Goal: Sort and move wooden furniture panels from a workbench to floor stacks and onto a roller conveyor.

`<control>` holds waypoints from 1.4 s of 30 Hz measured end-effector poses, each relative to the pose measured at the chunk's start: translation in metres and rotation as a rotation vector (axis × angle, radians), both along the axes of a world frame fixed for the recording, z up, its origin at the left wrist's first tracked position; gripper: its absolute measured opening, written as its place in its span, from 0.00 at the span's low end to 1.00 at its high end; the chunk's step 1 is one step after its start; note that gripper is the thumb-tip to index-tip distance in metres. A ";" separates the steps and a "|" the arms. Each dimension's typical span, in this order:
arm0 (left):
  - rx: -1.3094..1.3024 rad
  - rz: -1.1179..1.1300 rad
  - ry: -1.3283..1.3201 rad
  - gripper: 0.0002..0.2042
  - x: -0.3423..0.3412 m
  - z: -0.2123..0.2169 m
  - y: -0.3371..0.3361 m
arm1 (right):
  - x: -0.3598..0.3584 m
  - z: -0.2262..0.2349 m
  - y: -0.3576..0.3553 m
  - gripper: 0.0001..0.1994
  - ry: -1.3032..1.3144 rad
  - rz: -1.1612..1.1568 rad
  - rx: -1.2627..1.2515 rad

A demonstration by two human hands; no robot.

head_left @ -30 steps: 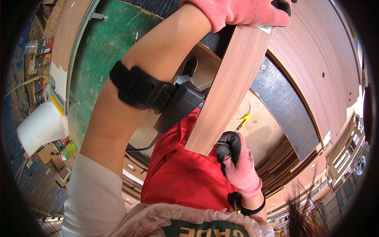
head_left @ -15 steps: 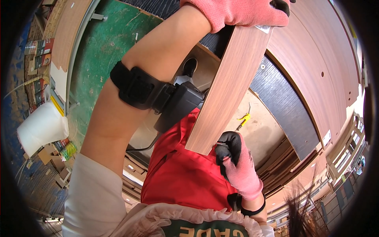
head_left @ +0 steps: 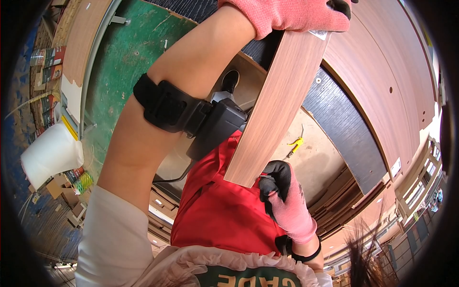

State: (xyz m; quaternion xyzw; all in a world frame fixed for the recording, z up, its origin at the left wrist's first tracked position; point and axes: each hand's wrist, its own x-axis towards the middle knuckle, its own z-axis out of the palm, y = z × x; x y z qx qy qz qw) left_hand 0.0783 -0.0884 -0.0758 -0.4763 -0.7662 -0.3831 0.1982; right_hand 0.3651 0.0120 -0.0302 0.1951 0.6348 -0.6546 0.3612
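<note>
A long, narrow wood-grain board (head_left: pixel 279 110) slants from the top middle down toward my red apron (head_left: pixel 215 215). My left hand (head_left: pixel 291 16), in a pink glove with black on the fingers, is closed over the board's far end, beside a small white label (head_left: pixel 318 34). Part of that hand is cut off by the upper edge. Close to the right side of the board's near end is my right hand (head_left: pixel 284 196), gloved alike. Its fingers are curled together, and whatever they hold is hidden.
A yellow air blow gun (head_left: pixel 297 142) lies beyond the right hand. Large wood-grain panels (head_left: pixel 373 62) rest at the right, by a black panel (head_left: pixel 344 129). At the left are a green worktop (head_left: pixel 129 62) and a white roll (head_left: pixel 52 153). Brown strips (head_left: pixel 334 201) are stacked below.
My right hand has shifted slightly down and toward me, beside the board's near end. The left hand and the board stay practically where they were.
</note>
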 end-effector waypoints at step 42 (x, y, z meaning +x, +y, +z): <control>0.031 -0.024 -0.052 0.10 0.003 0.001 -0.002 | 0.004 0.004 -0.005 0.10 0.057 0.021 0.070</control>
